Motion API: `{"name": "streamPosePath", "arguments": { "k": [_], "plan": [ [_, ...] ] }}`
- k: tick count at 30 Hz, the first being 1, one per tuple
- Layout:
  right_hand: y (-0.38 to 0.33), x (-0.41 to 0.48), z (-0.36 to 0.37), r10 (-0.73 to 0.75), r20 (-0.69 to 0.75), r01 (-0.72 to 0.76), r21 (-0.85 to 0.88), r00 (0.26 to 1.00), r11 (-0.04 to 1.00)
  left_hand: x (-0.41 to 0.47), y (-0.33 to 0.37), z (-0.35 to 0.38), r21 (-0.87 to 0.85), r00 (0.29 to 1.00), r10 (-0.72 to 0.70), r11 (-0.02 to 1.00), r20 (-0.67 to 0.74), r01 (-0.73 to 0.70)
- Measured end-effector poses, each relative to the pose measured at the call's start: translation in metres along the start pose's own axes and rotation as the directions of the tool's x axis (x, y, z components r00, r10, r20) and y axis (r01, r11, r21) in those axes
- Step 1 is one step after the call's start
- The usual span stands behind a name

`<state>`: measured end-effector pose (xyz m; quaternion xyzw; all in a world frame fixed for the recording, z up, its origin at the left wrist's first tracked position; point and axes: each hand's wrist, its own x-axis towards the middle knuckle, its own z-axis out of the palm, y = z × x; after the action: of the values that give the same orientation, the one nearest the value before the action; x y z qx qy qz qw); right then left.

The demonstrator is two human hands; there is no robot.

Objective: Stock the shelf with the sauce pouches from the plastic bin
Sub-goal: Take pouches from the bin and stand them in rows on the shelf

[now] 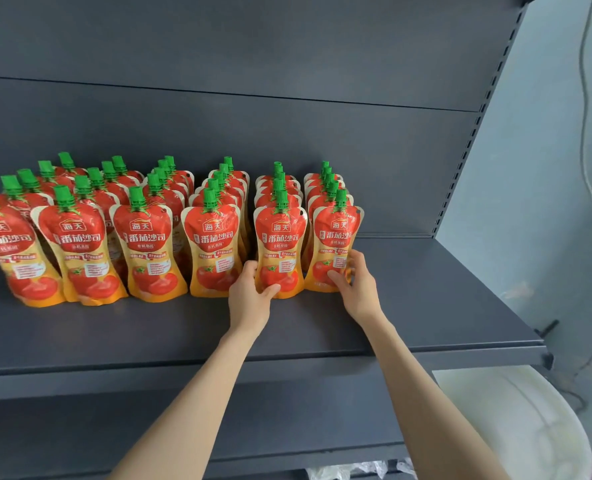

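Note:
Several rows of red and orange tomato sauce pouches with green caps stand upright on the dark grey shelf [426,306]. My left hand [249,296] grips the base of the front pouch [280,244] of the second row from the right. My right hand [356,285] holds the lower right side of the front pouch [336,244] of the rightmost row, thumb on its face. Both pouches stand on the shelf. The plastic bin [516,420] is white and sits at the lower right, partly cut off by the frame's edge.
The shelf's right part beyond the last row is bare, as is a wide strip along its front edge. A slotted upright [474,133] bounds the shelf at the right. A lower shelf [80,427] lies beneath. Crumpled clear plastic [353,471] shows at the bottom.

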<state>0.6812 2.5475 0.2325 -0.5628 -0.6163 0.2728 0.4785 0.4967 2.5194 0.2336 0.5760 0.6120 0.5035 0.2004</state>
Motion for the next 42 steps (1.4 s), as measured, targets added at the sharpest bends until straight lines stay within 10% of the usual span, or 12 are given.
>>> {"name": "streamPosePath", "arguments": {
  "k": [42],
  "plan": [
    [0.006,0.011,-0.011,-0.042,0.152,0.041,0.01,0.987,0.999,0.008,0.007,0.011,-0.05,0.995,-0.069,0.996,0.067,0.073]
  ]
}}
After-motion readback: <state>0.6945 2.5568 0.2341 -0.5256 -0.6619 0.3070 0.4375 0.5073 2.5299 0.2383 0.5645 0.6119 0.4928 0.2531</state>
